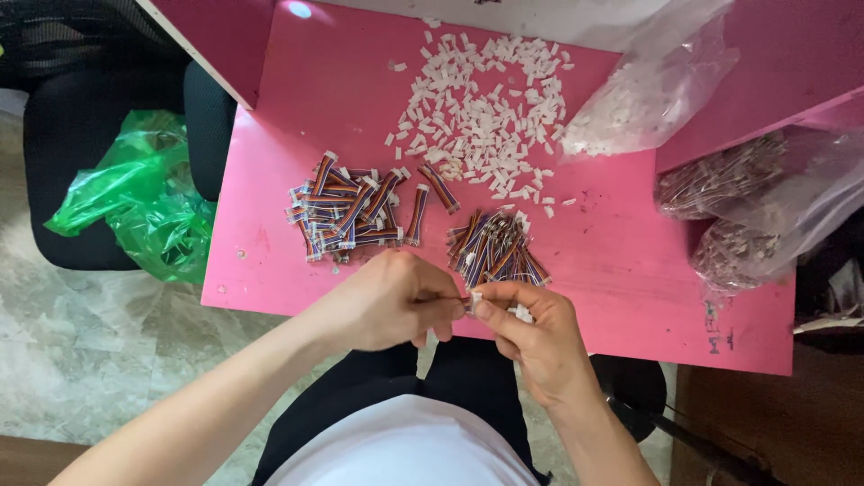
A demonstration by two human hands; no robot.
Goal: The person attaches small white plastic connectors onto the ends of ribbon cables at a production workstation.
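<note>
Both hands, left (387, 306) and right (531, 328), pinch a small white plastic connector (474, 300) between fingertips.

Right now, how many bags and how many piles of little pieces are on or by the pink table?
Clear plastic bags: 3
Green plastic bag: 1
Piles of striped wire bits: 2
Pile of white plastic pieces: 1
Total: 7
</note>
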